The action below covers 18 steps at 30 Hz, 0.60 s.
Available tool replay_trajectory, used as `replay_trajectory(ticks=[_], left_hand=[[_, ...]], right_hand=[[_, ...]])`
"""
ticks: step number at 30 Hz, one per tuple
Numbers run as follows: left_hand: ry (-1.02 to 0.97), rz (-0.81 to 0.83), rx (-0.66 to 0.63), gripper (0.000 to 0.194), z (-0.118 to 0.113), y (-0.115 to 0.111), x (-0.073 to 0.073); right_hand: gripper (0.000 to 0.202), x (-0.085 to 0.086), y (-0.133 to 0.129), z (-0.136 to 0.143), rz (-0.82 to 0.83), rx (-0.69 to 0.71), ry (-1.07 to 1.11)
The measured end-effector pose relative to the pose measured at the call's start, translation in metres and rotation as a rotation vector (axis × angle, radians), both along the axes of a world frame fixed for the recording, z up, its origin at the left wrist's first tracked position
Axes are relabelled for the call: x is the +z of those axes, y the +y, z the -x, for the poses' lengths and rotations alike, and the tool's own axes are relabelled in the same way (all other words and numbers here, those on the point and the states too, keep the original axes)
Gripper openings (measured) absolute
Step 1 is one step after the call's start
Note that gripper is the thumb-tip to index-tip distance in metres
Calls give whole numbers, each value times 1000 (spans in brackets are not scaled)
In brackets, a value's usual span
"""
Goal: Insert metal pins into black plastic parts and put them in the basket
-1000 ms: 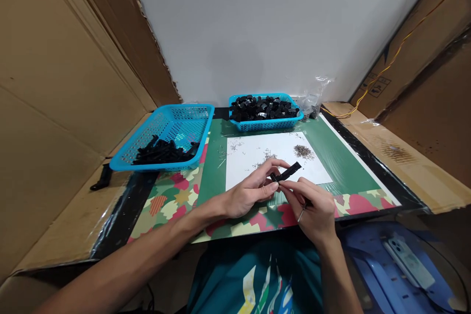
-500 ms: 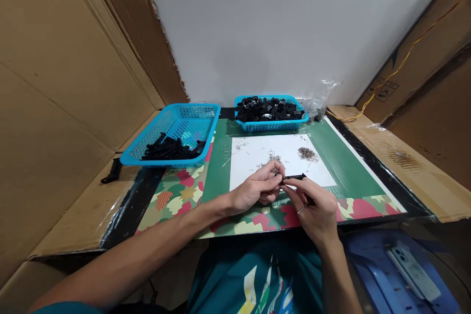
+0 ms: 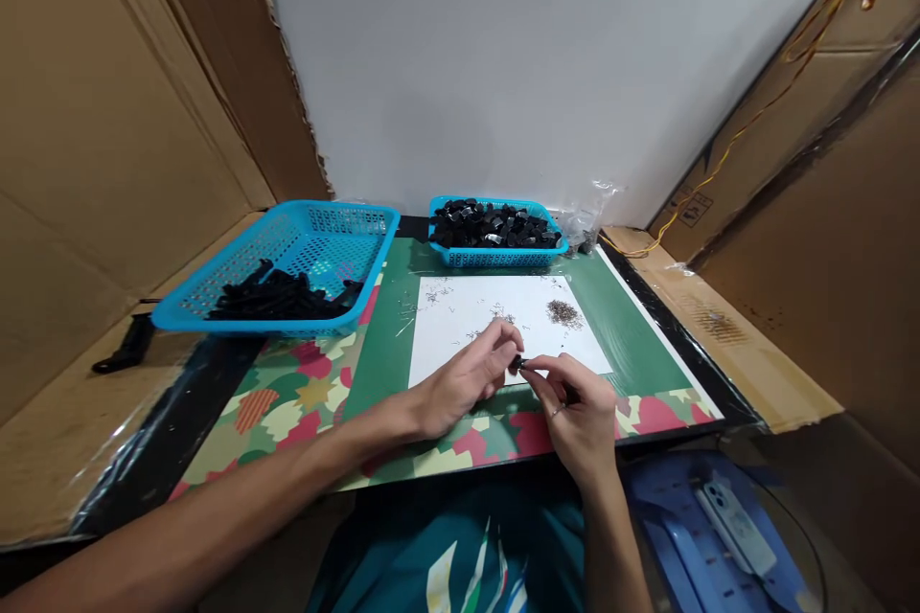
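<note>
A small black plastic part (image 3: 517, 363) shows between my two hands, just above the near edge of a white paper sheet (image 3: 460, 306). Most of the part is covered by fingers, so its full shape cannot be made out. My left hand (image 3: 460, 385) is closed, thumb and fingers pinched at the part's left side. From the right, my right hand (image 3: 584, 402), with a ring on one finger, pinches the part between thumb and forefinger. Tiny metal pieces (image 3: 503, 316) lie scattered on the paper behind my hands, and a brownish pile of small pieces (image 3: 564, 313) sits to their right.
At the left stands a blue basket (image 3: 374, 283) with long black parts (image 3: 280, 295); one black part (image 3: 127, 345) lies outside it. A second blue basket (image 3: 495, 258), heaped with black pieces, is at the back beside a clear plastic bag (image 3: 593, 211). A phone (image 3: 737, 527) rests on a blue stool (image 3: 665, 536).
The camera view has turned rightward, so everything sits farther left. The black part's long end, earlier sticking out to the right above my right hand, no longer shows there. Both hands stay together.
</note>
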<state>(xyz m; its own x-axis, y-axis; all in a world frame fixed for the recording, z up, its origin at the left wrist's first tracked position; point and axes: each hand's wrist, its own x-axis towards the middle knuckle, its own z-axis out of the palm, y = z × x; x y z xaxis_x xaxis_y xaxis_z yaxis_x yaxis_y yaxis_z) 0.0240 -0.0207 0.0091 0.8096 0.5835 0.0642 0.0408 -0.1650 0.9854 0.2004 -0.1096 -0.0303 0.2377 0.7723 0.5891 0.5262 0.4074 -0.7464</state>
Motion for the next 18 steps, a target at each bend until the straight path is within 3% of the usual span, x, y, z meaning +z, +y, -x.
replay_trajectory(ticks=[3,5,12,18], left_hand=[[123,-516,73,36,7,6,5],[155,-661,108,34,11,11,5],[179,-834,111,11,11,20,-7],[224,-858,169,12,13,19,-12]], right_hand=[[9,-4,1,-1,35,-10,12],[10,-6,1,-1,61,-10,21],[12,-10,0,-2,112,3,-5],[28,0,-1,-3,152,18,-20]])
